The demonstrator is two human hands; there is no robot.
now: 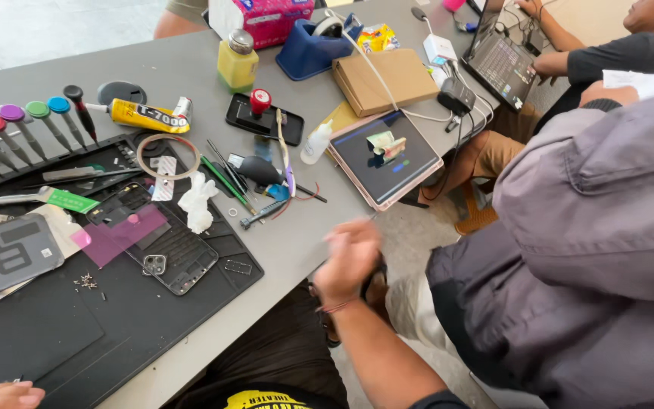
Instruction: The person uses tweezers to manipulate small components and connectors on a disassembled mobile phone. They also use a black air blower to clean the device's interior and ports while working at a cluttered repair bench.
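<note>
My right hand (350,257) is blurred and hangs just off the table's near edge, below a tablet (386,155), with its fingers curled; whether it holds anything is unclear. Only the top of my left hand (1,395) shows at the bottom left corner, resting by the black work mat (54,333). An opened phone (172,254) lies on the mat beside a pink translucent film (119,236), a crumpled white tissue (197,201) and a few tiny screws (86,282). A grey phone back cover (5,254) lies at the left.
Screwdrivers with coloured caps (28,125), a yellow glue tube (149,115), a yellow bottle (238,62), a blue tape dispenser (312,45) and a cardboard box (384,79) crowd the grey table. A person in a grey jacket (592,250) sits close on my right; another works at a laptop (501,64).
</note>
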